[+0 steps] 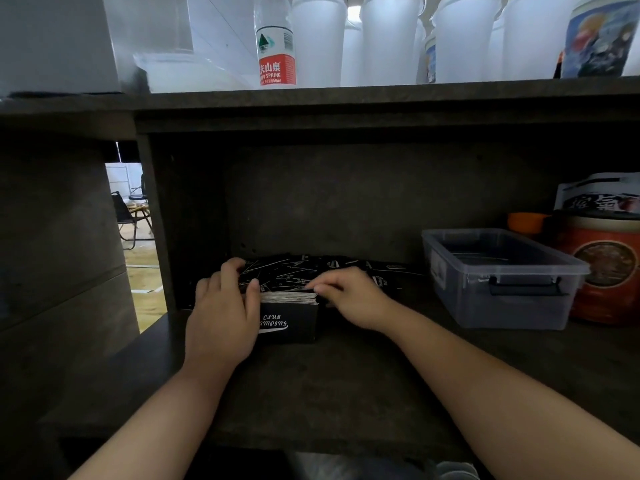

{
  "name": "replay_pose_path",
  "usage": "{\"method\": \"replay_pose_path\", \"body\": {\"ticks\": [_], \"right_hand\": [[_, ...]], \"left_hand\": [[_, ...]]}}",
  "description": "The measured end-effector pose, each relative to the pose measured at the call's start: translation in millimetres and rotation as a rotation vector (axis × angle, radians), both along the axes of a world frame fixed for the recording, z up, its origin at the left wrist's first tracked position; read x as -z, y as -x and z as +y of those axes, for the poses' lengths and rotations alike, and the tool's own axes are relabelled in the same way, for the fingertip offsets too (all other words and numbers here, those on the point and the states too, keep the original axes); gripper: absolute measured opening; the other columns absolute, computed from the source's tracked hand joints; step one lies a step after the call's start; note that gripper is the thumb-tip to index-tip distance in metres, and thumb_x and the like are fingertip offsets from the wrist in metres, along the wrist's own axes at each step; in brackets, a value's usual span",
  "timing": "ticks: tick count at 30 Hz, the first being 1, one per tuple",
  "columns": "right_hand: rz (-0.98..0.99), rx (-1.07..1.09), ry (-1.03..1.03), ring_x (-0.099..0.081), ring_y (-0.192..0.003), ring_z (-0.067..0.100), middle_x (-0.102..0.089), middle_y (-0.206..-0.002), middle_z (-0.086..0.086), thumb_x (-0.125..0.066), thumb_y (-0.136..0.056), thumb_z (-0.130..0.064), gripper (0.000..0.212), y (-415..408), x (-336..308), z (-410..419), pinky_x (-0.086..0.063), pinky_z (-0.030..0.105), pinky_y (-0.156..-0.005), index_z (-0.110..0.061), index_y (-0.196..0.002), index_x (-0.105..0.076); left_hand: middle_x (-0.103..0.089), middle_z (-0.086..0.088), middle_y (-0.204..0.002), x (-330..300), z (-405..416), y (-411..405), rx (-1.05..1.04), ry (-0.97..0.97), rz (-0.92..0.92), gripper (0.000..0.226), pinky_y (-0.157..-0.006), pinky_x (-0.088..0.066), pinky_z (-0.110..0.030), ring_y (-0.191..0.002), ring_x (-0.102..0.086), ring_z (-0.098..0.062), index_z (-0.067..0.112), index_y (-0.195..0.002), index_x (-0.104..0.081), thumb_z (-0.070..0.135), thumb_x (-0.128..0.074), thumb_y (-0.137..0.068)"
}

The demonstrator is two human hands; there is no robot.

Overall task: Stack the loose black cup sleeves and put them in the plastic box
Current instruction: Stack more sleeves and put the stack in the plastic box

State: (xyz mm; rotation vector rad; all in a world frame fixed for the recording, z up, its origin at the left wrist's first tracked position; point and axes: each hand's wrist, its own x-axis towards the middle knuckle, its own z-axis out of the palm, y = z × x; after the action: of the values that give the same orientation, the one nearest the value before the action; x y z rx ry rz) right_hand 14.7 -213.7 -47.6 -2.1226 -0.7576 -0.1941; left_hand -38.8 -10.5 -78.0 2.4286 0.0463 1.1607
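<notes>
Stack (289,318) of black sleeves stands on edge on dark shelf (311,393), white "CLUB CAMPING" print facing camera. Left hand (221,317) curls round stack's left side, thumb on top edge. Right hand (349,299) pinches stack's top right corner with fingertips. Behind: loose sleeves (294,270) scattered flat against back wall. Clear box (498,275) to the right, apart from stack, lid off. Red tin (606,268) just beyond box. Upper shelf: water bottle (276,46), white cups (391,39).
</notes>
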Motion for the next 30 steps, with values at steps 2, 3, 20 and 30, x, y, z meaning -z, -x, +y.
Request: {"method": "replay_pose_path", "body": {"ticks": [2, 3, 20, 30], "right_hand": [[0.126, -0.133, -0.014, -0.059, -0.112, 0.008, -0.063, -0.123, -0.001, -0.039, -0.103, -0.008, 0.033, 3.7, 2.6, 6.8, -0.053, 0.019, -0.087, -0.015, -0.126, -0.062], [0.190, -0.171, -0.062, -0.058, -0.115, 0.010, -0.061, -0.127, 0.001, -0.036, -0.103, -0.007, 0.036, 3.9, 3.0, 7.7, -0.052, 0.018, -0.087, -0.016, -0.131, -0.057], [-0.135, 0.250, 0.620, -0.012, -0.148, 0.021, -0.024, -0.159, 0.002, -0.039, -0.103, -0.027, 0.061, -40.8, 17.3, -18.6, -0.004, 0.047, -0.117, -0.035, -0.154, -0.007], [-0.556, 0.471, 0.706, -0.056, -0.105, 0.025, -0.063, -0.109, 0.009, -0.052, -0.093, -0.007, 0.025, -37.3, 10.8, -22.2, -0.047, 0.034, -0.086, -0.011, -0.112, -0.067]], "left_hand": [[-0.062, -0.002, -0.096, 1.1, 1.1, -0.4, -0.023, -0.067, 0.021, 0.031, -0.074, -0.045, -0.039, -0.101, -0.052, -0.026, 0.020, -0.110, -0.056, 0.038, -0.033, -0.099], [-0.059, -0.001, -0.082, 1.3, 1.5, 0.1, -0.032, -0.106, 0.033, 0.038, -0.069, -0.044, -0.036, -0.092, -0.055, -0.026, 0.020, -0.095, -0.060, 0.040, -0.028, -0.099], [-0.046, 0.006, -0.060, 3.4, 4.4, -4.3, -0.052, -0.165, -0.017, 0.043, -0.061, -0.043, -0.033, -0.066, -0.050, -0.021, 0.023, -0.065, -0.051, 0.039, -0.025, -0.096], [-0.049, 0.003, -0.058, 3.3, 4.7, -6.5, -0.048, -0.189, -0.037, 0.049, -0.061, -0.039, -0.032, -0.062, -0.048, -0.020, 0.019, -0.064, -0.052, 0.040, -0.021, -0.095]]}}
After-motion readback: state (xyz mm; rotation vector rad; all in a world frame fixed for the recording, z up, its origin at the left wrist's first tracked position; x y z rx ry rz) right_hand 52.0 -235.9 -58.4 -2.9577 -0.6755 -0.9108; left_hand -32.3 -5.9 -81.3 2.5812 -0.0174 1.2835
